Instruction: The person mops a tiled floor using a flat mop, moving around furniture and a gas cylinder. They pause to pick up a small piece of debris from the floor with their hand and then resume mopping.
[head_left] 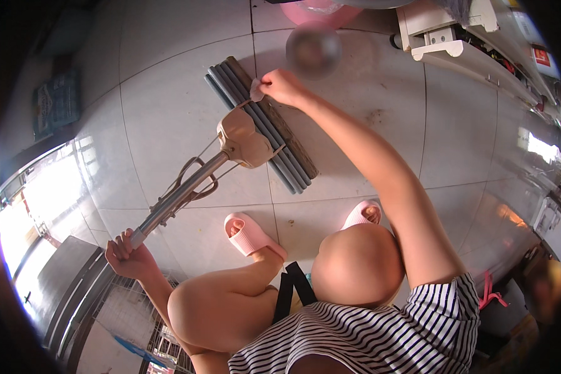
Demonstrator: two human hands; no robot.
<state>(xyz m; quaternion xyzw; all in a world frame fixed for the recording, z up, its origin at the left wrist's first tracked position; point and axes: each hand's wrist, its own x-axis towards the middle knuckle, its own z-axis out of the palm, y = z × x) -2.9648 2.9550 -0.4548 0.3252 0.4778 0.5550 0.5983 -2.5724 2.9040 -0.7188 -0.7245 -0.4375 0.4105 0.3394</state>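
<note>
A sponge mop [246, 137] lies slantwise on the tiled floor, its head of grey-blue ridged rollers or strips turned up, with a brown edge along the far right side. My left hand [131, 255] is wrapped round the mop's metal pole, at the lower left. At the far end of the mop head, my right hand [282, 87] pinches a small whitish piece of tissue or cloth [256, 91] against the edge of the strips. A beige plastic housing [243, 138] joins the pole to the head, with a looped lever beside it.
Pink slippers [250, 235] are on my feet in front of me. A pink basin [324, 14] stands at the far edge, and a white cabinet [439, 37] at the far right. On the left lies a dark package [56, 105]; a wire cage [137, 311] is at the lower left.
</note>
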